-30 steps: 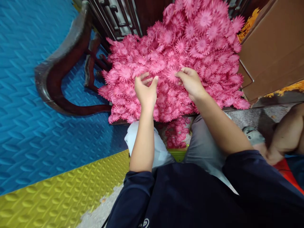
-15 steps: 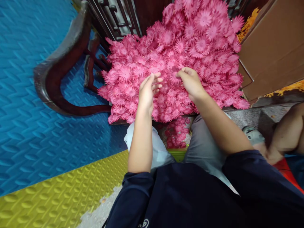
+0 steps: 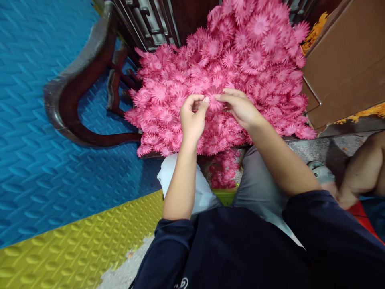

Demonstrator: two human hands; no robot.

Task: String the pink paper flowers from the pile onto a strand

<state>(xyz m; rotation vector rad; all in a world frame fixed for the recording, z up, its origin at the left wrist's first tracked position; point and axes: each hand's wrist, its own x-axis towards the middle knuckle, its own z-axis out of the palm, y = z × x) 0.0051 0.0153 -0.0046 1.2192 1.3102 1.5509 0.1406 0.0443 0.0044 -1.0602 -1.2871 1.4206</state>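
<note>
A thick heap of pink artificial flowers [image 3: 168, 94] covers the dark wooden seat before me. Just above the heap, one pink flower head [image 3: 214, 105] is between my two hands. My left hand [image 3: 193, 116] pinches its left edge with thumb and forefinger, the other fingers curled. From the opposite side, my right hand [image 3: 240, 107] grips the same flower with its fingertips. How far the fingers reach behind the petals is hidden.
A curved dark wooden armrest [image 3: 67, 104] rises at left over blue matting [image 3: 27, 160]. At right stands a cardboard box [image 3: 345, 64] with orange pieces around it. More pink flowers [image 3: 224, 170] lie between my knees above a yellow-green edge. Another person's leg [image 3: 365, 168] is at far right.
My left hand has moved right and closed from a loose, half-open pose onto the flower's edge. My right hand has brought the flower slightly left and down.
</note>
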